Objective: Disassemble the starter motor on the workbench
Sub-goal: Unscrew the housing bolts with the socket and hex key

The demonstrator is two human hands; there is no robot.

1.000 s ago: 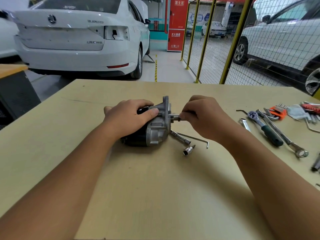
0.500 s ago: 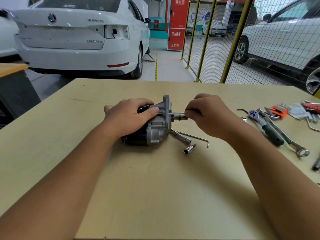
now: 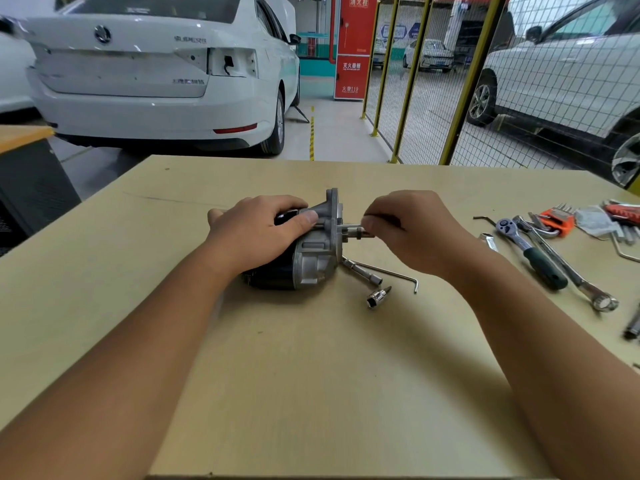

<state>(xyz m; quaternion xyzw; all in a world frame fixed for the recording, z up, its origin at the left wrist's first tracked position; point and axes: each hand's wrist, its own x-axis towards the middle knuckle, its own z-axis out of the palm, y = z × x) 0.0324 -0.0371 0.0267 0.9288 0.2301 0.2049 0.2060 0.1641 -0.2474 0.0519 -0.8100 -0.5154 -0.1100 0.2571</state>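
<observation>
Bright, even daylight with soft shadows under the arms on the bench (image 3: pixel 311 375). Wide-angle bending curves the fence posts (image 3: pixel 474 77) and edges; the far-right tools (image 3: pixel 633 323) are slightly blurred.

One starter motor (image 3: pixel 311 251) on the workbench (image 3: pixel 311 375), and two hands on it: the left hand (image 3: pixel 256 233) and the right hand (image 3: pixel 412 230). Three loose pieces in front: one socket extension (image 3: pixel 362 270), one bent hex key (image 3: pixel 391 273), one small socket (image 3: pixel 376 297). Off to the right, one ratchet (image 3: pixel 531 252), one long wrench (image 3: pixel 571 271), one orange hex key set (image 3: pixel 557 220). Beyond the bench, two white cars fully countable: one sedan (image 3: pixel 156 74), one SUV (image 3: pixel 571 71).
</observation>
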